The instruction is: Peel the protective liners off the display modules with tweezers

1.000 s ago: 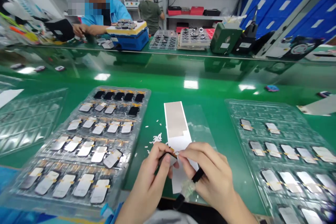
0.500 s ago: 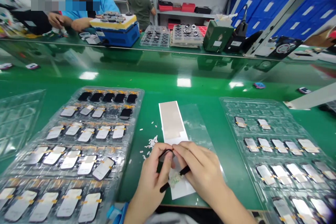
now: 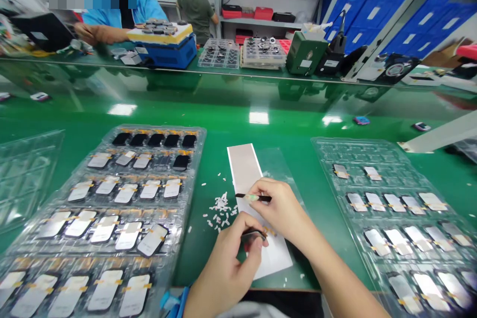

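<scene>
My left hand [image 3: 233, 261] is closed round a small screen module [image 3: 253, 234] with a dark edge and an orange flex strip, held tilted between thumb and fingers. In my right hand [image 3: 279, 203] are black tweezers [image 3: 241, 196] with a pale wrapped middle, their tip pointing left. The tweezers are over a white-edged sheet of beige adhesive labels [image 3: 244, 165], whose lower part is bare white backing [image 3: 278, 261]. Whether the tip touches the sheet cannot be made out. Small white scraps [image 3: 221, 203] lie left of the sheet.
A clear tray [image 3: 194, 159] of screen modules stands on the left, another tray [image 3: 324, 159] on the right. Clear film [image 3: 283, 166] lies under the sheet. A raised shelf crosses behind, bearing a blue box [image 3: 179, 52] and a green device [image 3: 305, 52]. A person in blue sits opposite.
My right hand has moved up and away from the module, and the tweezers have swung round over the label sheet. The module has shifted slightly lower in my left hand.
</scene>
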A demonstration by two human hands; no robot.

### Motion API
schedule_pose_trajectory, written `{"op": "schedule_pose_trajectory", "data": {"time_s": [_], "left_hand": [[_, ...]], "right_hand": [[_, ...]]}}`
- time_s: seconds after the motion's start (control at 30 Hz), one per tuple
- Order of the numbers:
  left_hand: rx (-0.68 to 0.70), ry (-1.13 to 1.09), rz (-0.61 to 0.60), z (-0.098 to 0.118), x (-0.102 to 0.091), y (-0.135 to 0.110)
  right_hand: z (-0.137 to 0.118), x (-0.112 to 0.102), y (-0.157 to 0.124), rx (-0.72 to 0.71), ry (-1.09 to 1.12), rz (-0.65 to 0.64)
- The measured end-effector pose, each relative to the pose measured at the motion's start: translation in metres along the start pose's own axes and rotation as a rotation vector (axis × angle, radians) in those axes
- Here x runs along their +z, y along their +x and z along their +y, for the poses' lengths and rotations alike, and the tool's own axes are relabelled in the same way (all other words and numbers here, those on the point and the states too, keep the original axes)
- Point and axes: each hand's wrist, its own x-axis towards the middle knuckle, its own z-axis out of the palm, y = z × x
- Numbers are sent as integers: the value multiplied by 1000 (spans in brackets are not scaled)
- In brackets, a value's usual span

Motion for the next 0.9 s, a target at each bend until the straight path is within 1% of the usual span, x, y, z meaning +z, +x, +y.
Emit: {"op": "schedule_pose_trajectory", "data": {"time_s": [0.07, 0.13, 0.23, 0.33, 0.37, 0.43, 0.53, 0.6, 0.7, 0.77, 0.9], "left_hand": [[-9, 15, -62, 1, -1, -2], [-21, -9, -79, 0, -1, -3], [-33, -108, -22, -2, 0, -4], [-36, -214, 16, -3, 3, -4], [-45, -255, 30, -4, 4, -4], [-85, -340, 69, -4, 6, -3], [-136, -414, 123, -5, 7, -2], [-134, -410, 139, -5, 8, -1], [-133, -360, 113, -3, 8, 1], [-135, -326, 95, -1, 8, 1], [-172, -286, 69, 2, 7, 1]], "right_hand": [[4, 5, 0, -4, 11, -23], [7, 6, -2, 3, 111, -36], [8, -1, -4, 72, 336, -30], [6, -11, -8, 124, 454, -9], [5, -13, -10, 137, 483, -22], [3, -16, -15, 180, 565, -98], [1, -17, -24, 252, 744, -266], [1, -16, -29, 273, 840, -313], [1, -15, -32, 267, 873, -314], [2, -15, -32, 254, 851, -294], [8, -15, -32, 247, 813, -309]]}}
